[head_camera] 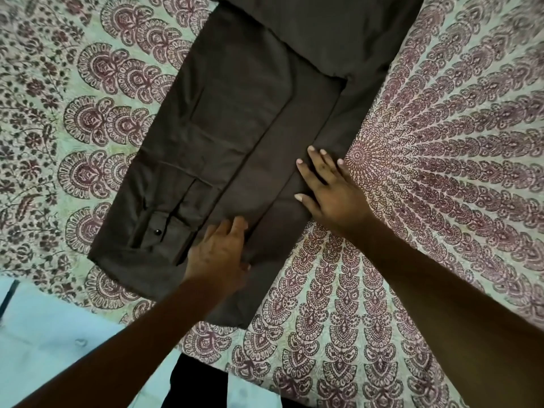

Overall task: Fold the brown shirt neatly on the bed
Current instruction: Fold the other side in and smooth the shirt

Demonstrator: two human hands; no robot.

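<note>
One brown shirt (pixel 235 128) lies on the patterned bedspread (pixel 441 172), folded lengthwise into a long band running from the top of the view down toward the person. One sleeve (pixel 182 178) lies along its left side, with one dark button (pixel 158 231) showing on the cuff. Two hands are on the shirt. The right hand (pixel 329 189) lies flat, fingers spread, pressing the shirt's right edge. The left hand (pixel 217 251) rests near the lower end, its fingers bent over a fold with the tips hidden, so I cannot tell whether it grasps the cloth
</note>
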